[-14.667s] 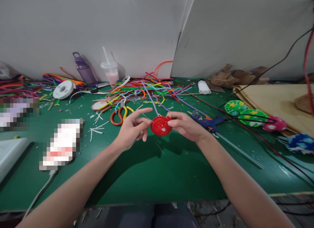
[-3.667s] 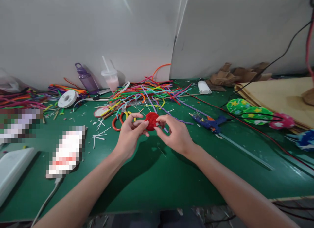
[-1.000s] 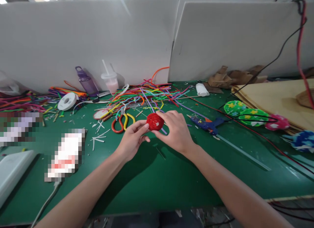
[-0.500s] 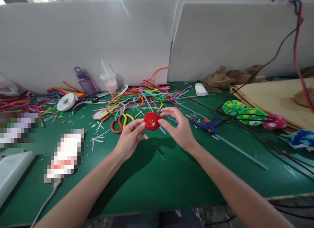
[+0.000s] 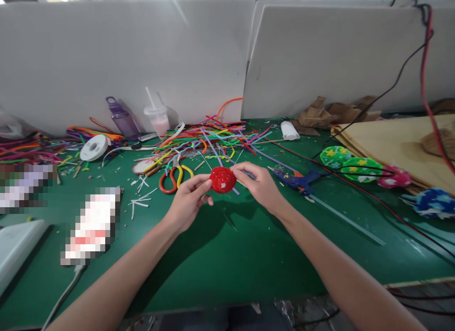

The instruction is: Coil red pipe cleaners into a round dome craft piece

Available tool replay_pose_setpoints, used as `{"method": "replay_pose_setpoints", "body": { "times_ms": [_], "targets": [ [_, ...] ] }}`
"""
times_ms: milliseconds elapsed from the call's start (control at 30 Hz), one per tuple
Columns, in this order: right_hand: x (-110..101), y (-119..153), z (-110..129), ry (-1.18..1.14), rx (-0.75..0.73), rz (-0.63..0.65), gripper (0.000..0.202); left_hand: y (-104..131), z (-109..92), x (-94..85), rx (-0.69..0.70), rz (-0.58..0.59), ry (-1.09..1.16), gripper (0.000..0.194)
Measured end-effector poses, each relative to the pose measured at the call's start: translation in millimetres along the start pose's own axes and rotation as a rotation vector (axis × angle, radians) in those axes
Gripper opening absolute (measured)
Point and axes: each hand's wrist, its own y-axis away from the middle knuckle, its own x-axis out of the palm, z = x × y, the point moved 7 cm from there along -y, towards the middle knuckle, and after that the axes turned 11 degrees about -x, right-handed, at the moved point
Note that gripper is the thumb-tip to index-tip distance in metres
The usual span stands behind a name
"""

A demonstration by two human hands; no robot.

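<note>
A small red domed disc, which looks made of coiled pipe cleaner, is held up above the green table. A whitish spot, perhaps glue, shows on its face. My left hand grips its left edge between thumb and fingers. At the upper right edge, thumb and index finger of my right hand are pinched together against the disc; whether a thin strand is also between them I cannot tell. Just left of my left hand lie pliers with red and yellow handles. A blue glue gun with a long glue stick rests to the right.
Behind my hands lies a heap of coloured pipe cleaners. A purple bottle, a lidded cup and a white spool stand at the back left. Decorated green pieces and a red cable are at right.
My right thumb and index finger, apart before, have closed together at the disc's upper right edge. The disc has shifted slightly right and down in view; my left hand keeps its grip.
</note>
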Motion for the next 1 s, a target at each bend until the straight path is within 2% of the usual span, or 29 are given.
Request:
{"method": "replay_pose_setpoints", "body": {
  "times_ms": [100,200,367,467,533,633,733,800,900,1000],
  "targets": [
    [-11.8,2.6,21.1,0.218,-0.244,-0.149,0.012,0.3,-3.2,-3.1,0.035,-0.041,0.012,0.019],
    [-9.3,8.2,40.3,0.4,-0.442,-0.141,0.012,0.1,-4.7,-5.8,0.049,-0.073,0.016,0.02],
    [4.4,12.0,48.3,0.531,-0.549,-0.004,0.015,-0.2,-3.7,-5.2,0.043,-0.072,0.017,0.022],
    [6.9,12.7,49.6,0.533,-0.574,-0.002,0.009,-0.4,-2.0,-3.9,0.035,-0.06,0.014,0.023],
    [4.0,12.3,50.1,0.486,-0.567,-0.047,0.01,-0.6,-1.4,-4.1,0.033,-0.063,0.011,0.023],
    [-10.7,9.2,42.9,0.375,-0.459,-0.203,0.011,-0.8,-1.7,-6.1,0.03,-0.082,0.016,0.025],
    [-32.2,7.5,18.6,0.231,-0.208,-0.426,0.013,-0.7,-3.2,-7.6,0.029,-0.096,0.037,0.024],
    [-37.6,7.5,-2.0,0.111,-0.027,-0.487,0.022,-0.9,-3.9,-9.3,0.028,-0.113,0.068,0.023],
    [-24.4,5.0,-24.5,-0.127,0.175,-0.372,0.036,-1.4,-3.2,-12.9,0.013,-0.153,0.131,0.022],
    [-2.5,5.7,-30.6,-0.385,0.33,-0.212,0.027,-2.0,-1.6,-14.5,0.0,-0.168,0.163,0.022]
  ]
}}
